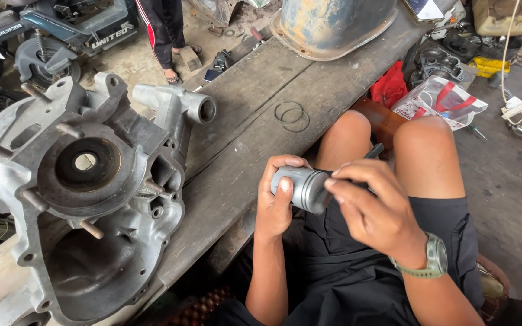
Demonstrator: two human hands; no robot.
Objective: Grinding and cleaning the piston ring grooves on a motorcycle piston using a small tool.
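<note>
My left hand (276, 196) grips a grey metal piston (304, 187), held sideways over my lap beside the wooden bench. My right hand (373, 208) rests its fingertips on the piston's open end and holds a thin dark tool (374, 151) that sticks up toward my knees. A green watch sits on my right wrist. Two thin piston rings (292, 115) lie loose on the bench plank beyond the hands.
A large grey engine crankcase (86, 193) with protruding studs lies on the wooden bench (237, 175) at left. A rusty blue drum (333, 24) stands at the bench's far end. Bags and parts litter the floor at right; another person's legs (164, 36) stand at the top left.
</note>
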